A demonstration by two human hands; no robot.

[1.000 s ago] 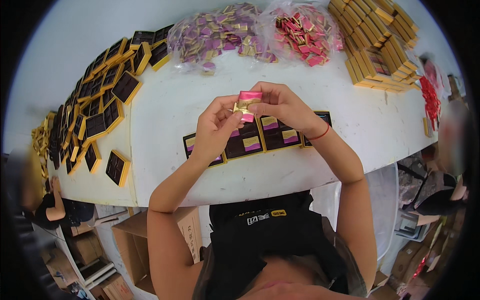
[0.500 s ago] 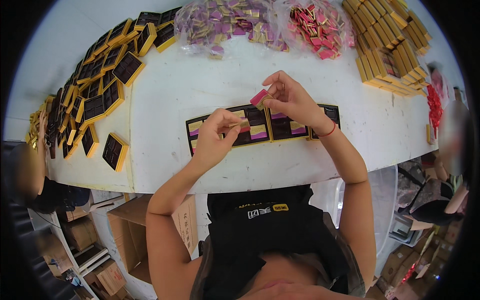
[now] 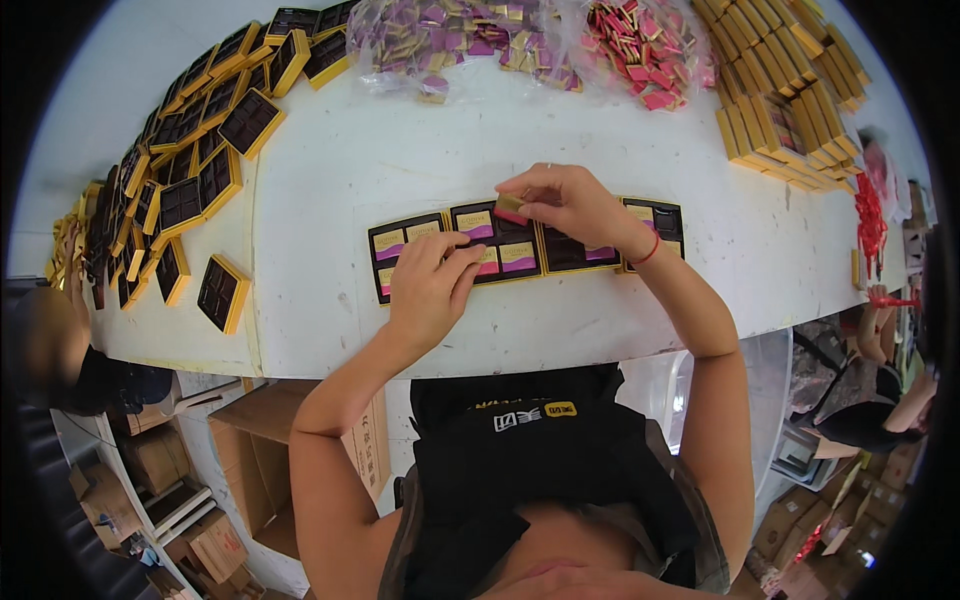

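In my right hand, a small pink-and-gold wrapped chocolate square is pinched between thumb and fingers. It hovers over the upper right compartment of a dark, gold-edged box. My left hand has its fingers apart over the left side of that box, fingertips close to a pink-and-gold square in a lower compartment. Purple-and-gold squares fill other compartments. To the left, another box is partly covered by my left hand. Under my right forearm, a third box is partly hidden.
Dark open boxes are heaped on the table's left. At the back lie clear bags of purple squares and pink squares. Gold boxes are stacked at the far right. Other people work at both sides.
My left hand has released its pink-and-gold square into the box, and its fingers have spread. My right hand has lowered slightly toward the box, with its square tilted differently.
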